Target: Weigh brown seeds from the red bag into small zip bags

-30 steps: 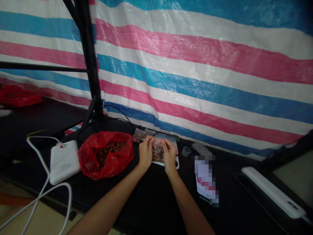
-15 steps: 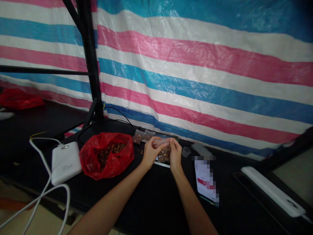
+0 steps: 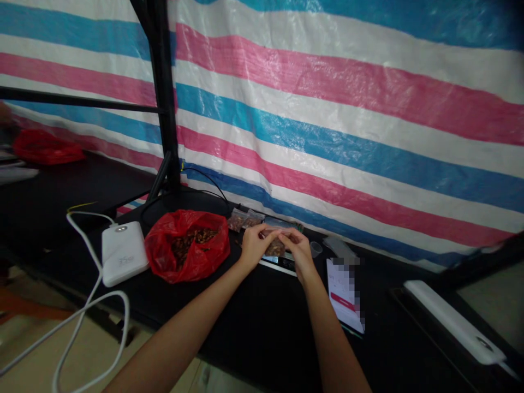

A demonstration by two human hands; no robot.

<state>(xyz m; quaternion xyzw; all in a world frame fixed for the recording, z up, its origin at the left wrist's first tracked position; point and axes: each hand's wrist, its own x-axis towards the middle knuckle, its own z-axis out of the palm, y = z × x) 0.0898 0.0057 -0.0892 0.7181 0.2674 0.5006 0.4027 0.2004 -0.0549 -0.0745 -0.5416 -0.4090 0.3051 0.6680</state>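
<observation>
Between my two hands is a small clear zip bag (image 3: 275, 249) partly filled with brown, seed-like bits. My left hand (image 3: 256, 245) pinches its top edge from the left. From the right, my right hand (image 3: 299, 250) grips the same edge, and the thumbs are close together. Below the bag lies a flat white-edged device (image 3: 282, 267), perhaps a small scale, mostly hidden by the bag and hands. Just behind my left hand lie two filled zip bags (image 3: 236, 220). Left of my hands, an open red plastic bag (image 3: 161, 240) holds many brown bits.
A white power bank (image 3: 125, 254) with a looping white cable (image 3: 123, 322) is at the left. To the right are a small clear cup (image 3: 315, 249), clear empty bags (image 3: 340, 248), a lit phone (image 3: 341, 297) and a long white device (image 3: 454, 322). A black post (image 3: 166, 98) rises behind.
The view has shifted slightly. My right hand has turned inward over the bag's top, and the thumbs have come closer together. More of the white-edged device shows beneath.
</observation>
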